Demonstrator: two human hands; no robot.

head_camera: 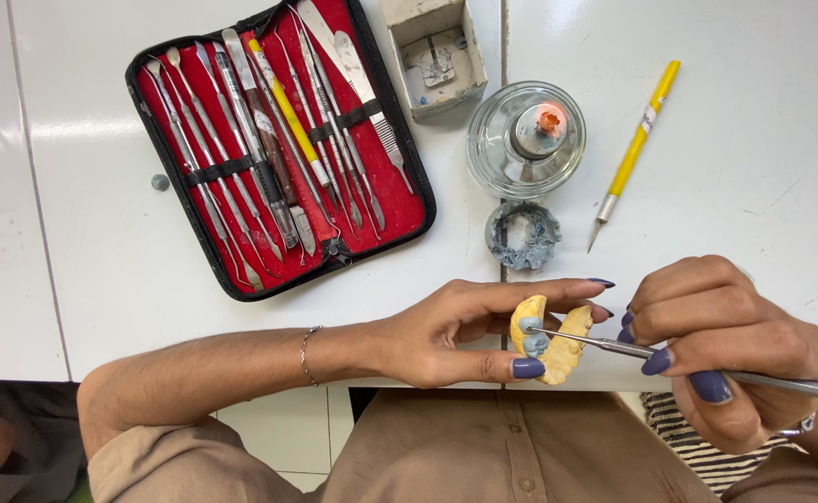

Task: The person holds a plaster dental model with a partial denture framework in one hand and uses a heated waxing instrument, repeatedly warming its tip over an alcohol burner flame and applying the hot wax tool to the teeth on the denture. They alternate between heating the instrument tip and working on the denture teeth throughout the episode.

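Note:
My left hand (pixel 455 331) pinches a small yellow horseshoe-shaped dental cast (pixel 558 349) between thumb and fingers, just past the near table edge. A blue-grey wax tooth (pixel 533 337) sits on the cast's left side. My right hand (pixel 721 349) grips a thin steel carving instrument (pixel 614 346) like a pen. The instrument's tip touches the cast beside the blue-grey wax.
An open red-lined black case (pixel 278 140) of several steel tools lies at the back left of the white table (pixel 101 270). A glass spirit lamp (pixel 526 138), a small open cardboard box (pixel 434 54), a grey wax ring (pixel 523 235) and a yellow-handled knife (pixel 634 151) lie behind my hands.

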